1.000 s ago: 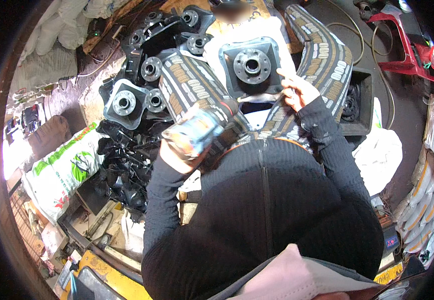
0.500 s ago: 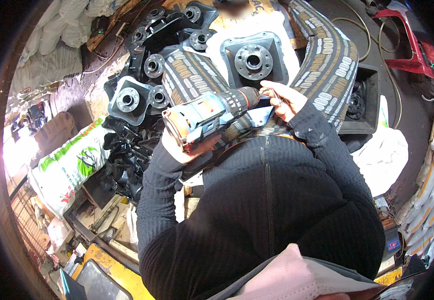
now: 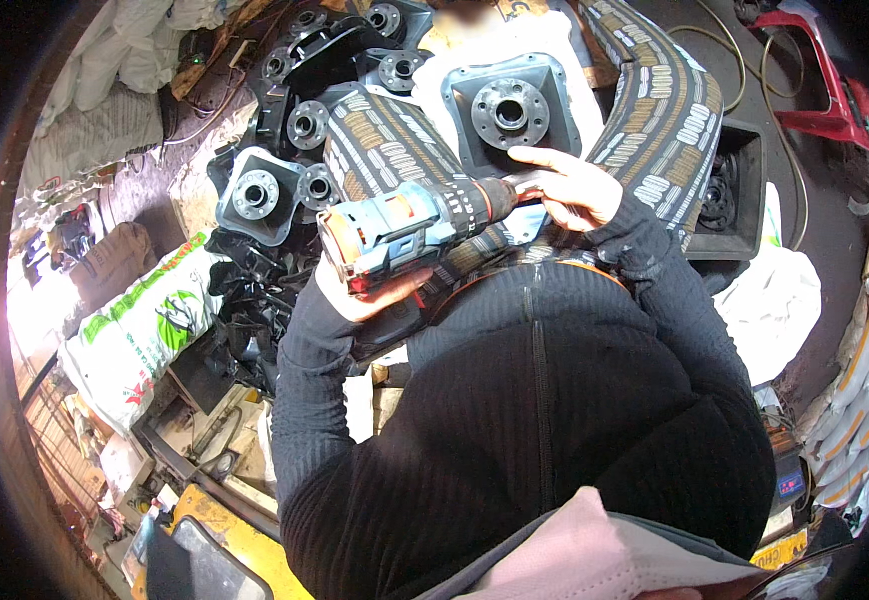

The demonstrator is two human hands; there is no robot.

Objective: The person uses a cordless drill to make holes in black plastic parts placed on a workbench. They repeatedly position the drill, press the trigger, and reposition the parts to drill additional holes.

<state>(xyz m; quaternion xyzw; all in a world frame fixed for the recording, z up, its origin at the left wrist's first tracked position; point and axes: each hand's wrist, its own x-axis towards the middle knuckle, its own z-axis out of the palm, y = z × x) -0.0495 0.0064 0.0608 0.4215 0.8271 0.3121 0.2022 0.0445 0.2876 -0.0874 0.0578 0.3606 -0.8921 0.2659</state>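
Note:
A blue-grey cordless drill (image 3: 392,232) lies across my lap, its chuck (image 3: 498,198) turned to the right. My left hand (image 3: 360,296) is wrapped round the drill's grip from below. Right at the chuck's front end is my right hand (image 3: 587,192), its index finger stretched out and the other fingers curled in. Whatever these fingers pinch is too small and hidden to name. Just beyond that hand sits a square dark housing (image 3: 462,128) with a round flanged hub (image 3: 511,114) in its middle.
Several similar hub parts (image 3: 256,195) are heaped at the far left. My patterned trouser legs (image 3: 655,130) flank the housing. A black bin (image 3: 740,190) with round parts stands at right, near a white bag (image 3: 775,310). A printed white sack (image 3: 140,335) lies left.
My right hand has opened its index finger outward and shifted slightly right at the chuck tip. The drill has moved a little to the left and up in my left hand.

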